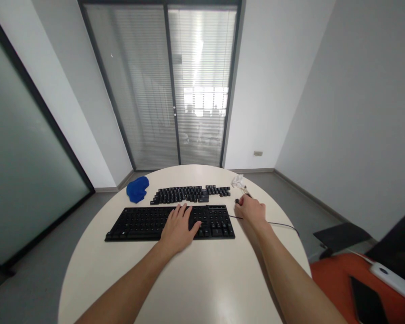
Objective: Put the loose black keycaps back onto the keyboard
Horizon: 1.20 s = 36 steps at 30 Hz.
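Observation:
A black keyboard (138, 222) lies on the round table; most of its left and middle part shows no keycaps, while keys sit at its lower right. My left hand (179, 227) rests on the keyboard with its fingers spread. Behind it, black keycaps (178, 194) are laid out in rows. To the right of the keyboard, my right hand (251, 210) is curled closed near the table top; what it holds is hidden. By its fingertips lies a small black piece (236, 201). Just beyond are a crumpled white tissue (238, 181) and a thin stick-like item, partly covered.
A blue cloth (137, 189) lies at the table's left back. The keyboard's black cable (283, 224) runs under my right arm to the table's right edge. An orange chair seat (334, 274) at right carries a phone (367, 299) and a white power strip (394, 281).

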Available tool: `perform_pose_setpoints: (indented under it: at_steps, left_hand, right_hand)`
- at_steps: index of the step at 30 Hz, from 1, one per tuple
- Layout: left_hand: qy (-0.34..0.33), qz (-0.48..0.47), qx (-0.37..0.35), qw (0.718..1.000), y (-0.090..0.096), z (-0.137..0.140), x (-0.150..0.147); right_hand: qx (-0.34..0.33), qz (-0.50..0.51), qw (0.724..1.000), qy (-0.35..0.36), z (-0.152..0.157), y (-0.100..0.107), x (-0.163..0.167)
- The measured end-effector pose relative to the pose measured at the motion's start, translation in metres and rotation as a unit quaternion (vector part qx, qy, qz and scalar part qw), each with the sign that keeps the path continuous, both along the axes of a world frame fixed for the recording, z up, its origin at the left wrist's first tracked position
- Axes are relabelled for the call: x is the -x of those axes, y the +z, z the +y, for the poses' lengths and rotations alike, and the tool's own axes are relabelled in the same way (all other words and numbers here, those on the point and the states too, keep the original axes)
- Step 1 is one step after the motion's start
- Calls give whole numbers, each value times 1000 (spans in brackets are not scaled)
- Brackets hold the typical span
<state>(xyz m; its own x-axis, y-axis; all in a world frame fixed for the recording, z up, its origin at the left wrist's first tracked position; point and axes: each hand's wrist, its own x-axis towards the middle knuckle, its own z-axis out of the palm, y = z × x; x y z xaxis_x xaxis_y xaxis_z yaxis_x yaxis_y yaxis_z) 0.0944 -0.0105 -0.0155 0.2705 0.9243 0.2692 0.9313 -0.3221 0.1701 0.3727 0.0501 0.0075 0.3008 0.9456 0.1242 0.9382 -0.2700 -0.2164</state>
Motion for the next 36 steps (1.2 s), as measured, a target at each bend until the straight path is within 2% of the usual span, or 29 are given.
perform_pose_setpoints:
  at_steps: [6, 10, 15, 18, 21, 24, 29, 36]
  left_hand:
    - [3, 1, -1, 1000, 0, 0, 0]
    - [1, -4, -1, 1000, 0, 0, 0]
    - [2, 2, 1, 1000, -1, 0, 0]
    - [2, 3, 2, 1000, 0, 0, 0]
    - [0, 1, 1, 1000, 1, -1, 0]
    - [-1, -6, 3, 1000, 2, -1, 0]
    - [-1, -7, 4, 1000, 1, 0, 0]
    - [0, 4, -4, 1000, -1, 0, 0]
  right_hand:
    - [14, -23, 999, 16, -1, 4, 0]
    - [16, 47, 997, 66, 2, 2, -6]
    - [33, 137, 980, 140, 5, 1, -17]
    - [45, 237, 952, 188, 3, 4, -21]
    - [86, 328, 900, 273, -4, 8, -21]
    - [119, 357, 873, 310, -13, 13, -18]
    - [141, 346, 870, 322, -20, 19, -13]
    - [135, 321, 876, 334, -18, 14, -11]
